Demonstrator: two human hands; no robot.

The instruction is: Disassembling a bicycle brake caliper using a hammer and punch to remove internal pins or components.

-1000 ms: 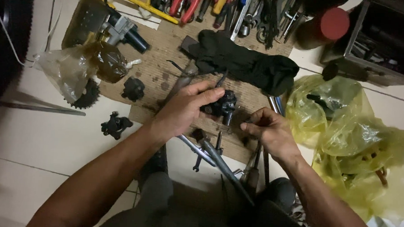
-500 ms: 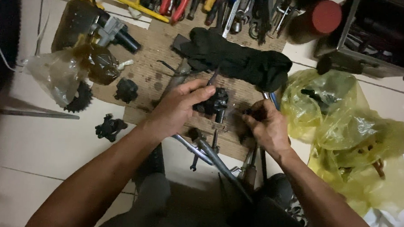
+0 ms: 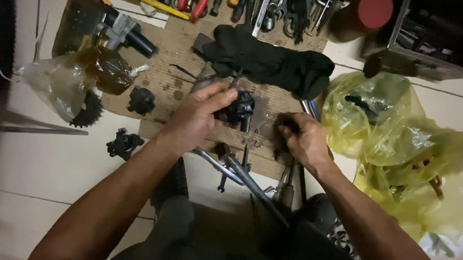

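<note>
While pinched in the left hand (image 3: 198,118), black metal part (image 3: 236,108) raised just above cardboard (image 3: 176,82) on the floor. Left grip: thumb and fingers pressed onto the part's body. Right hand (image 3: 305,140): curled shut near the cardboard edge; contents not discernible. Likely dense, rigid, greasy, hence slippery; best held by the broad body, not the thin protruding stub. Nearby: dark cloth (image 3: 275,65) behind, similar parts (image 3: 140,99) left, yellow bags (image 3: 395,135) right, tools (image 3: 240,169) below.

black cloth (image 3: 275,65), yellow plastic bags (image 3: 400,141), sprocket (image 3: 88,109), red lid (image 3: 375,11)
</note>
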